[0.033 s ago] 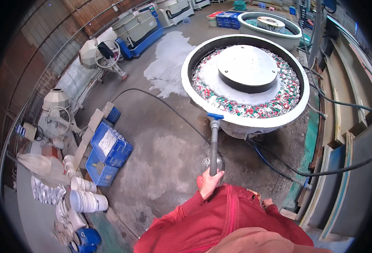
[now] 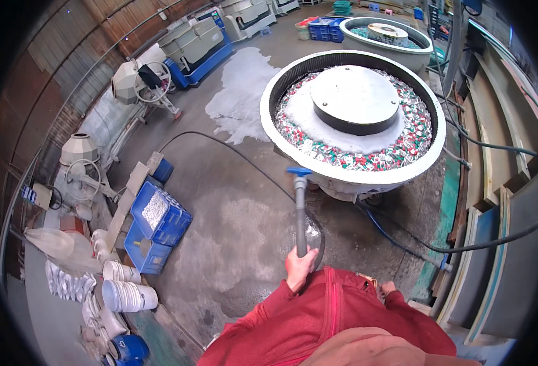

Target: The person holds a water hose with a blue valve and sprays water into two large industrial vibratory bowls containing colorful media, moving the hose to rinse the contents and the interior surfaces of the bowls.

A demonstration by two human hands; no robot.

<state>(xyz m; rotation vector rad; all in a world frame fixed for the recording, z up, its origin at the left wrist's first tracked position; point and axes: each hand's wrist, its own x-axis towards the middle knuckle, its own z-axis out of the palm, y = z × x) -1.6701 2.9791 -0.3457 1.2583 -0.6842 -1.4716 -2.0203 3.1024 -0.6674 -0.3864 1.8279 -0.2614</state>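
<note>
My left hand (image 2: 300, 268) is wrapped round the lower part of a grey plastic pipe (image 2: 300, 216) with a blue valve handle (image 2: 299, 171) at its top. The pipe stands nearly upright in the view, its blue end just left of the near rim of a big round vibratory tub (image 2: 360, 176). Small red, green and white pieces (image 2: 366, 161) fill the tub's channel, with white foam (image 2: 299, 116) round the raised centre with its white lid (image 2: 354, 91). My right hand (image 2: 388, 288) is low by the jacket's front edge; its fingers are mostly hidden.
A black hose (image 2: 238, 147) curves over the wet floor. Blue crates (image 2: 168, 216), one with white pieces, and stacked white buckets (image 2: 131, 296) stand at left. Behind is a second round tub (image 2: 351, 39). Metal panels (image 2: 494, 250) and hoses line the right side.
My left hand and the pipe have shifted slightly left, and the pipe's blue end has moved away from the tub's rim. My right hand stays by the jacket.
</note>
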